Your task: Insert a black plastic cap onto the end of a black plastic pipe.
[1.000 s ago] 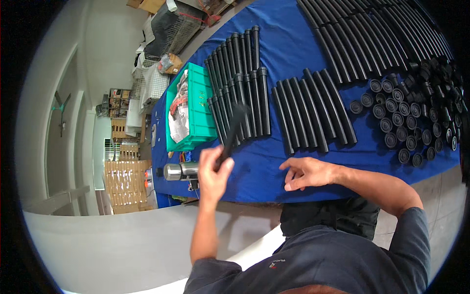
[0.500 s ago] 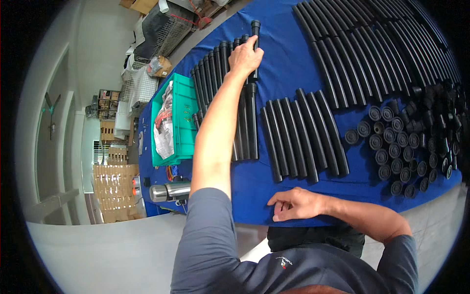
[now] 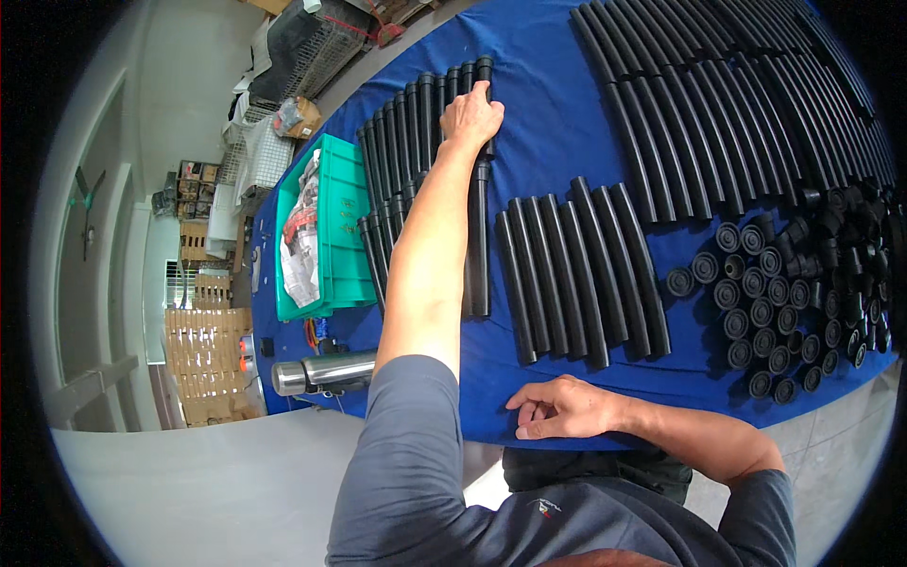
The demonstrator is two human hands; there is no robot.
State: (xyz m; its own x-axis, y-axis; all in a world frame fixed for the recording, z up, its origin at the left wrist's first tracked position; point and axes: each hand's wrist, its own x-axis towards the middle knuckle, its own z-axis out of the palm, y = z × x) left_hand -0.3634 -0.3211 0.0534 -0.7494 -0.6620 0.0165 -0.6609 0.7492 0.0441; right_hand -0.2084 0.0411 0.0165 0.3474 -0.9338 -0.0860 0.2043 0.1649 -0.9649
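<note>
Overhead, a person's left hand (image 3: pixel 470 115) reaches far across a blue-covered table (image 3: pixel 557 104), fingers closed over the upper end of a black tube (image 3: pixel 484 71) at the right edge of a far row of black tubes (image 3: pixel 416 123). The tube lies flat on the cloth, touching its neighbours; how firmly the fingers clamp it cannot be told, since the palm side is hidden. The right hand (image 3: pixel 557 408) rests at the near table edge, fingers loosely curled against the cloth, holding nothing.

The outstretched forearm covers part of a second row of tubes (image 3: pixel 477 236) below the first. Just right of it lies a nearer group of slightly curved black tubes (image 3: pixel 581 274), and beyond that a long bank of curved tubes (image 3: pixel 718 113) runs off toward the dark rim. Short black caps (image 3: pixel 775 312) stand crowded at the right, the outermost lost in shadow.

Left of the arm sits a green plastic crate (image 3: pixel 340 236) with crumpled printed paper (image 3: pixel 300 236) inside; its print is too small to make out. A steel flask (image 3: pixel 316 373) lies on its side at the near corner. Farther left, stacked brown cartons (image 3: pixel 203 364) and a wire cage (image 3: pixel 307 47) stand on the floor, bent by the lens.
</note>
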